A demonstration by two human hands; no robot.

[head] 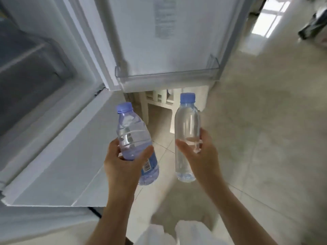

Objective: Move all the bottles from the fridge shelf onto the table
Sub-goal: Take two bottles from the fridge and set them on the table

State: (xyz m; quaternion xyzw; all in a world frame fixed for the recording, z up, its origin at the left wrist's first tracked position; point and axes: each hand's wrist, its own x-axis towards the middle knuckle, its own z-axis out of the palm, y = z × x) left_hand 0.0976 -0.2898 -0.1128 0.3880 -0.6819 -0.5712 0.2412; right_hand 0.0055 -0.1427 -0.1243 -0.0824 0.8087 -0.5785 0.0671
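White plastic fills the far left, beyond the left hand: the fridge interior sits dim and blurred, its compartments hard to make out, and its lower edge runs off the frame. Now the left hand — fingers wrapped around the middle of a ribbed bottle, thumb pressed across the front. That bottle tilts left, blue cap up top, clear water inside, a blue label with a barcode partly covered by the thumb. Above and between the two hands, the open fridge door hangs with a clear door shelf at its foot; a printed sticker on the door is too blurred to read. Under the door, pale furniture legs peek out, mostly hidden. Over to the right hand, closed around a smooth bottle, held nearly upright, blue-capped, clear, no label showing, its lower body partly behind the thumb. Right of that hand, glossy floor tiles stretch away.
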